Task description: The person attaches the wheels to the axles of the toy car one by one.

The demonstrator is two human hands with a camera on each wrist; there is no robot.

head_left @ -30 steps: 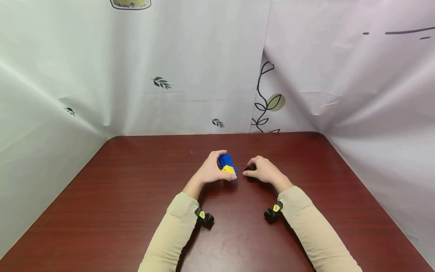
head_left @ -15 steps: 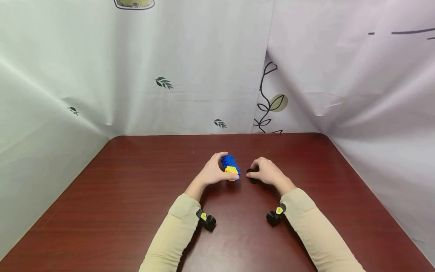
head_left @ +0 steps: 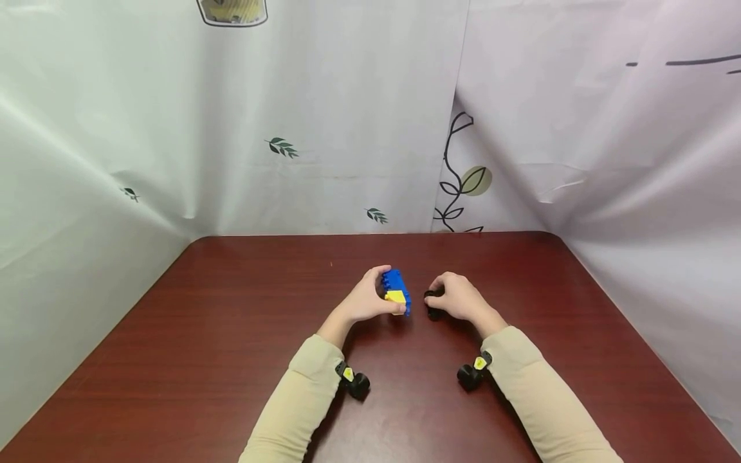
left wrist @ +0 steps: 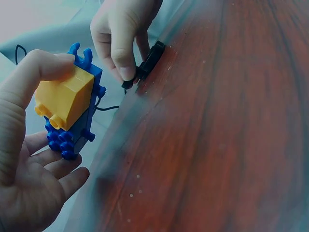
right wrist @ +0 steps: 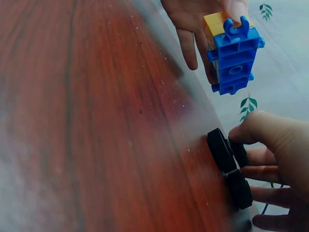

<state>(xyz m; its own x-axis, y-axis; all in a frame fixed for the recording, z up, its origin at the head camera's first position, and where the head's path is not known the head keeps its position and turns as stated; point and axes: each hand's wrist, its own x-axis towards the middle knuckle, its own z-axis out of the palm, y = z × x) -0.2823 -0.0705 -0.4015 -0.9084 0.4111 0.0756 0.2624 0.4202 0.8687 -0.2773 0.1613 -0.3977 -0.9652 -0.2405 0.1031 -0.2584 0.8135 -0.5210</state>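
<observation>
My left hand [head_left: 363, 301] grips a toy truck made of a blue base and a yellow block, thumb on the yellow block [left wrist: 67, 94] and fingers at its far end. The truck is lifted off the table and tilted. The ribbed underside of the blue base [right wrist: 234, 65], with a hook at one end and axle stubs along the sides, faces my right hand. Low at the table, my right hand [head_left: 461, 298] pinches a black toy wheel [right wrist: 238, 153] between thumb and finger. Two more black wheels [right wrist: 221, 150] stand on edge right beside it.
The brown wooden table [head_left: 231, 354] spreads out on every side of the hands. A white curtain with printed leaves [head_left: 347, 116] hangs behind it. Black wrist cameras [head_left: 357, 384] sit under both sleeves, close over the tabletop.
My left hand has turned the toy truck, so less of the yellow block and more of the blue base's side shows. The right hand keeps its place at the wheels. The head view has shifted slightly.
</observation>
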